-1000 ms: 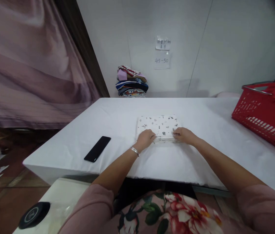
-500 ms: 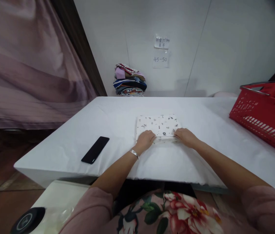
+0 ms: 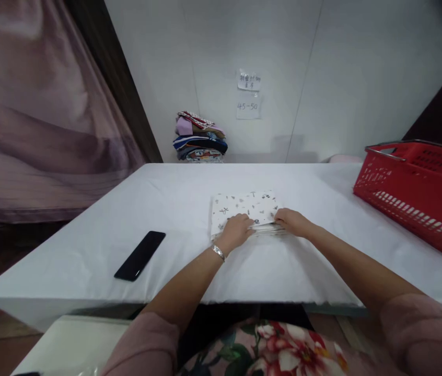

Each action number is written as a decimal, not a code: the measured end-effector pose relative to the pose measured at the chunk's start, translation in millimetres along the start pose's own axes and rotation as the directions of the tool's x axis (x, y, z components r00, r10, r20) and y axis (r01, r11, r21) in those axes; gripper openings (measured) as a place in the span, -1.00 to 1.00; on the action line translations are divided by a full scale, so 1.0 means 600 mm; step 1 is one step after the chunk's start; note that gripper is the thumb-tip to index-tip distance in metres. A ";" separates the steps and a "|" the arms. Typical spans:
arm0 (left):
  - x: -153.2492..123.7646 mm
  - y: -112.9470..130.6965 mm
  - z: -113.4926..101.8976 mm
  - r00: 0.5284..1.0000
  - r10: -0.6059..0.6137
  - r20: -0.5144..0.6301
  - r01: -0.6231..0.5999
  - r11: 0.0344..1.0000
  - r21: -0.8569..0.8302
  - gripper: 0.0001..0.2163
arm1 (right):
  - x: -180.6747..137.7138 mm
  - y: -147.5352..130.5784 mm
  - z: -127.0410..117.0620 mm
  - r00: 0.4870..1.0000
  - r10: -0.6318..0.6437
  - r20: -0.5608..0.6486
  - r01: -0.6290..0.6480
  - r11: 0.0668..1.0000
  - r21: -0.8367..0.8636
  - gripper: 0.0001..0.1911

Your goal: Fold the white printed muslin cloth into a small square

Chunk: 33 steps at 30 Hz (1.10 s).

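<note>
A folded white cloth (image 3: 244,206) with small grey prints lies on the white-covered table in front of me, its several layers showing along the near edge. My left hand (image 3: 237,230), with a silver bracelet at the wrist, grips that near edge left of its middle, fingers over the top layer. At the near right corner my right hand (image 3: 291,221) pinches the cloth's edge, lifting the top layer slightly off those below. Both thumbs are partly hidden.
A black phone (image 3: 140,256) lies on the table (image 3: 182,193) to the left. On the right stands a red plastic basket (image 3: 413,193). A stack of folded fabrics (image 3: 200,141) rests by the back wall, below paper signs (image 3: 248,106). A pink curtain (image 3: 28,115) hangs at left.
My left hand has slid right along the cloth's near edge, closer to my right hand. The camera view has also shifted, moving the scene left and slightly down.
</note>
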<state>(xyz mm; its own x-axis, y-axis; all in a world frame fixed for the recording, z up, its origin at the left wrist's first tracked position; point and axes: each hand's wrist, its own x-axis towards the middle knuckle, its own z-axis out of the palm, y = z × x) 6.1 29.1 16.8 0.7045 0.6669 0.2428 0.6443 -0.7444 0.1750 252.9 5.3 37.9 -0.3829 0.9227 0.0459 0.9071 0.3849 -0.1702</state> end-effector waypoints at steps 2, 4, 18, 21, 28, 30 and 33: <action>0.017 0.015 0.001 0.998 0.059 0.012 -0.060 0.997 0.052 -0.80 | -0.002 -0.001 -0.002 1.000 -0.003 0.008 0.003 1.000 0.001 -0.76; 0.033 0.029 0.004 0.994 0.104 0.026 -0.106 0.989 0.100 -0.82 | -0.003 0.001 0.001 1.000 -0.011 0.024 0.011 1.000 0.001 -0.78; 0.054 0.059 0.026 0.995 -0.094 -0.023 0.093 0.995 -0.036 -0.81 | -0.030 0.029 0.005 0.992 -0.009 -0.125 0.032 0.983 0.181 -0.75; 0.053 0.058 0.026 0.990 -0.142 -0.025 0.139 0.985 -0.103 -0.83 | -0.030 0.031 0.010 0.988 0.032 -0.154 -0.003 0.982 0.188 -0.72; 0.049 0.055 0.033 0.996 -0.084 -0.043 0.079 0.992 -0.099 -0.85 | -0.038 0.034 0.011 0.972 0.031 -0.233 -0.006 0.994 0.107 -0.74; 0.048 0.054 0.036 0.998 -0.046 -0.049 0.042 0.996 -0.078 -0.86 | -0.043 0.034 0.009 0.971 0.013 -0.239 0.003 0.998 0.066 -0.75; 0.048 0.054 0.040 0.999 -0.018 -0.044 0.015 0.998 -0.063 -0.88 | -0.047 0.033 0.008 0.981 -0.002 -0.196 0.005 1.000 0.013 -0.78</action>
<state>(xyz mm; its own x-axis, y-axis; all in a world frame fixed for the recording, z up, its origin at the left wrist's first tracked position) 54.2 24.9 6.2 0.6792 0.6780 0.2811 0.6350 -0.7349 0.2380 280.7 -13.4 28.6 -0.3431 0.9085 0.2385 0.9031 0.3889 -0.1823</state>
